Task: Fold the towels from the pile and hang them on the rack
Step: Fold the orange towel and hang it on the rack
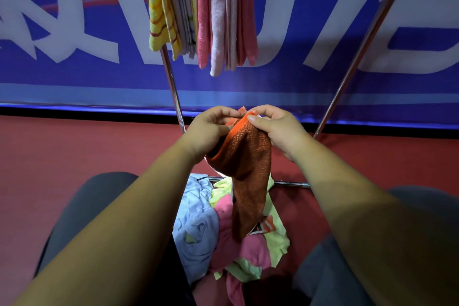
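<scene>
An orange-brown towel (246, 171) hangs in front of me, above the pile. My left hand (208, 131) pinches its top edge from the left. My right hand (280, 129) pinches the same edge from the right, thumb on the bright orange hem. The rest of the towel droops down onto the pile of towels (223, 236), a heap of light blue, pink and pale yellow cloth on the floor between my knees. The metal rack (171, 82) stands beyond, with folded yellow, grey and pink towels (198, 7) hanging from its top.
The rack's right leg (357, 57) slants outward and its low crossbar (290, 183) lies behind the pile. A blue banner with white letters (74, 32) covers the wall. The floor (74, 146) is red. My grey-trousered knees (82, 206) flank the pile.
</scene>
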Motion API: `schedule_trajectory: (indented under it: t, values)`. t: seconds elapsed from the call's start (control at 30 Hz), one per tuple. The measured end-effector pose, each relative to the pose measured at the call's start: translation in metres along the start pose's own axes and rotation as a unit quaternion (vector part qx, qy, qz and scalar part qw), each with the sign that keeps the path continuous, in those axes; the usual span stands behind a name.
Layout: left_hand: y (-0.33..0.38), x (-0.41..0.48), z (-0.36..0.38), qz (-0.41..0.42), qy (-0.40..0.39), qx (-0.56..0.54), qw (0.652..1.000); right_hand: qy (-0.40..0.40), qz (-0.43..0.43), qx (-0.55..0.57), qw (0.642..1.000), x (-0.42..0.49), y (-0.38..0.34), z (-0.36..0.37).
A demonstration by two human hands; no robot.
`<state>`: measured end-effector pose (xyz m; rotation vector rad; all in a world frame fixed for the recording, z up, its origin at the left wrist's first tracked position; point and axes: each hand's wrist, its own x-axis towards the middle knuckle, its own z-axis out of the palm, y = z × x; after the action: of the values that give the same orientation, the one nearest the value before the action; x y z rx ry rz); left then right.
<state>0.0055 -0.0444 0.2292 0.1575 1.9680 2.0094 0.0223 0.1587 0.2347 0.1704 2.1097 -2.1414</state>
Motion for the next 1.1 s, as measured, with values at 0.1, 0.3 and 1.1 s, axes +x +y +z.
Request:
schedule_trajectory:
  t: [0.1,0.3,1.1]
  values:
    - [0.001,0.0,0.003,0.006,-0.018,-0.022,1.0,0.006,-0.02,-0.013,1.0,0.002,0.004,-0.001]
    - [-0.003,0.003,0.002,0.013,-0.05,-0.017,0.998,-0.007,-0.01,0.0,1.0,0.005,0.008,-0.001]
    - [0.005,-0.014,-0.005,0.026,0.102,0.338,0.935,0.17,-0.096,-0.136,0.971,0.001,-0.009,-0.004]
